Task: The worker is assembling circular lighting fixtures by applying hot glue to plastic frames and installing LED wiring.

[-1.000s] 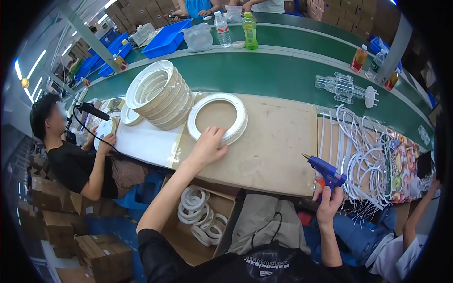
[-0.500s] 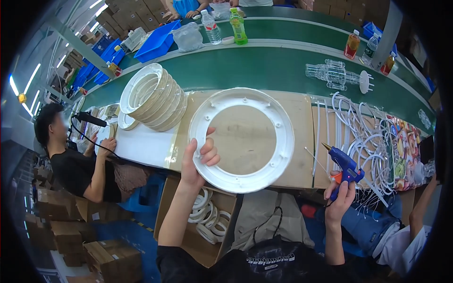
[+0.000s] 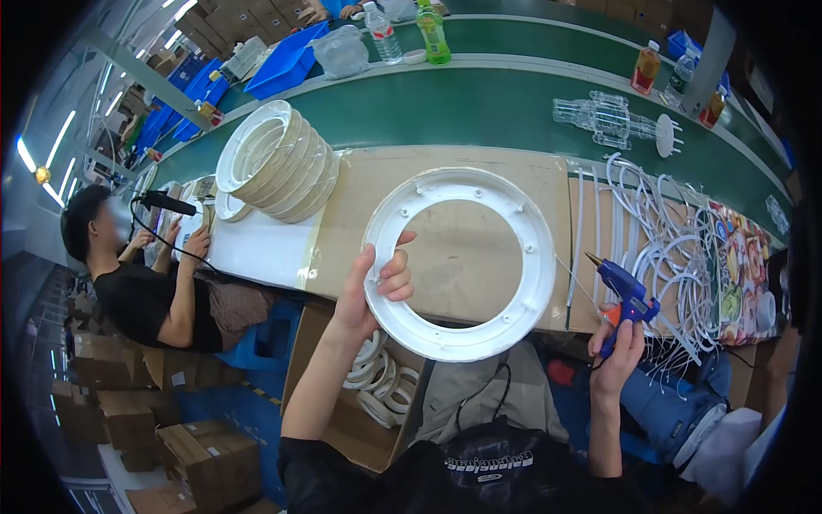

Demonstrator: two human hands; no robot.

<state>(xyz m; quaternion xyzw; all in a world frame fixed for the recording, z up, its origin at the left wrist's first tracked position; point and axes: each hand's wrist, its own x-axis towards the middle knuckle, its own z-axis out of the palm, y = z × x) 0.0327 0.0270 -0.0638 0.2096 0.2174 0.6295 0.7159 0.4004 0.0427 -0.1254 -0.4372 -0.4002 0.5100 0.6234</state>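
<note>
My left hand (image 3: 377,283) grips a large white plastic ring (image 3: 535,248) by its left side, with the thumb on the rim and the fingers through the opening. The ring is held up over the cardboard-covered table, its face with small round posts turned toward me. Off to the right, my right hand (image 3: 618,347) is closed around the handle of a blue glue gun (image 3: 629,291) with an orange trigger. Its nozzle points up and left, apart from the ring. A thin pale strand runs between the ring's right edge and the nozzle area.
Stacked rings (image 3: 282,163) stand at the left. White tubes and wires (image 3: 664,248) lie at the right, below a clear plastic part (image 3: 608,120) on the green belt (image 3: 479,94). A box of smaller rings (image 3: 295,385) sits below the table. Co-workers are at both sides.
The white ring and my left hand have shifted slightly right and a little lower, nearer the glue gun. My right hand has hardly moved.
</note>
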